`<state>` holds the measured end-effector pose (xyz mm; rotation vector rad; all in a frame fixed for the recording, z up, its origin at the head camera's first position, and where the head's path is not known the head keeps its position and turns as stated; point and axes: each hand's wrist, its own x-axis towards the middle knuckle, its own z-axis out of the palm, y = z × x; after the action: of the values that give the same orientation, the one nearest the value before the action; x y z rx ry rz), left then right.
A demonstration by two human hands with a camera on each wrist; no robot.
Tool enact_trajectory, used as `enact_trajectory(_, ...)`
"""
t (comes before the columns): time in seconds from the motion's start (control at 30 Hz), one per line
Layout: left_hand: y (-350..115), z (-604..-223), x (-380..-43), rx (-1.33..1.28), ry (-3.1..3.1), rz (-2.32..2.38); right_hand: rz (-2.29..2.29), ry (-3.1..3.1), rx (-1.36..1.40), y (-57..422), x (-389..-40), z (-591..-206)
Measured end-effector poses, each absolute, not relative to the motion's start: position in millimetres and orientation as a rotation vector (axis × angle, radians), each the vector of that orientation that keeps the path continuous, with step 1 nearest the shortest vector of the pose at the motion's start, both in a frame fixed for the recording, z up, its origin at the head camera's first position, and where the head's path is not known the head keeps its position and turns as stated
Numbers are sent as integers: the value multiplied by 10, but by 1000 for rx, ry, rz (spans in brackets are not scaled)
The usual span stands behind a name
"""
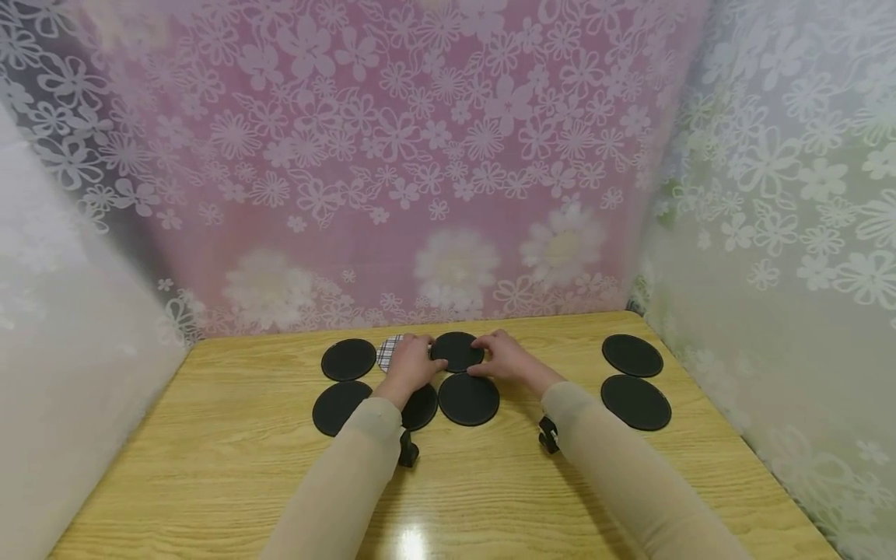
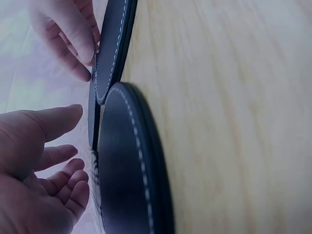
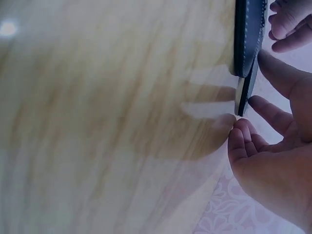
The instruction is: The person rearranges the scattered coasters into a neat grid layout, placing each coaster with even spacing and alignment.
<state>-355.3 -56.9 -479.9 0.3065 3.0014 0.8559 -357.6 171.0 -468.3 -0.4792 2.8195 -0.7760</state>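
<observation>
Round black coasters with pale stitching round the rim lie flat on the table. My left hand [image 1: 411,362] reaches over a white plaid coaster [image 1: 385,355], partly covering it. Its thumb and fingers are spread apart near the left edge of the far middle black coaster [image 1: 457,352]. At that coaster's right edge, my right hand [image 1: 509,358] touches the rim with its forefinger, its thumb close to the near middle coaster [image 1: 469,400]. Another black coaster [image 1: 420,409] is partly hidden under my left wrist. In the left wrist view, my left hand [image 2: 39,165] holds nothing.
Two black coasters, one far [image 1: 348,359] and one near [image 1: 337,407], lie at the left. Two more, far [image 1: 632,355] and near [image 1: 635,402], lie by the right edge of the wooden table [image 1: 210,467]. A pink flowered curtain [image 1: 392,155] hangs behind.
</observation>
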Motion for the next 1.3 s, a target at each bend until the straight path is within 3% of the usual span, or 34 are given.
enact_trajectory(0.9, -613, -4630, -3318, 341, 3084, 719, -769, 2794, -475, 1757, -3474, -4692)
enact_trajectory(1.3, -413, -4517, -3150, 425, 3099, 762, -641, 2924, -512, 2048, -3158, -4588)
